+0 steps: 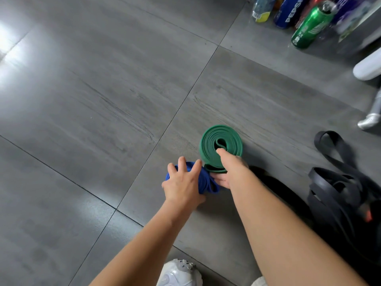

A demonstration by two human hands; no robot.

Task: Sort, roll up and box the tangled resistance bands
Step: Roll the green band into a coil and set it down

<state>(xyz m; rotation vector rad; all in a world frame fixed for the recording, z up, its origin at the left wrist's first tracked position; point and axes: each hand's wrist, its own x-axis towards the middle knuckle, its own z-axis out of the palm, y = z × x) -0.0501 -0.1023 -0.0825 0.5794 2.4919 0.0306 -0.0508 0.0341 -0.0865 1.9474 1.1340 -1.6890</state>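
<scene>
The left hand's fingers lie spread and nearly straight over the bunched blue band, pressing it to the grey tiled floor. Just beside them, the right hand pinches the green band. Its forefinger lies across the face of the coil and its thumb sits under the near edge. The coil stands on edge just beyond the fingertips and touches the blue band. To the right of the right forearm, a tangle of black bands lies on the floor. Far beyond the fingers stand bottles, and a white shoe shows below the wrists.
</scene>
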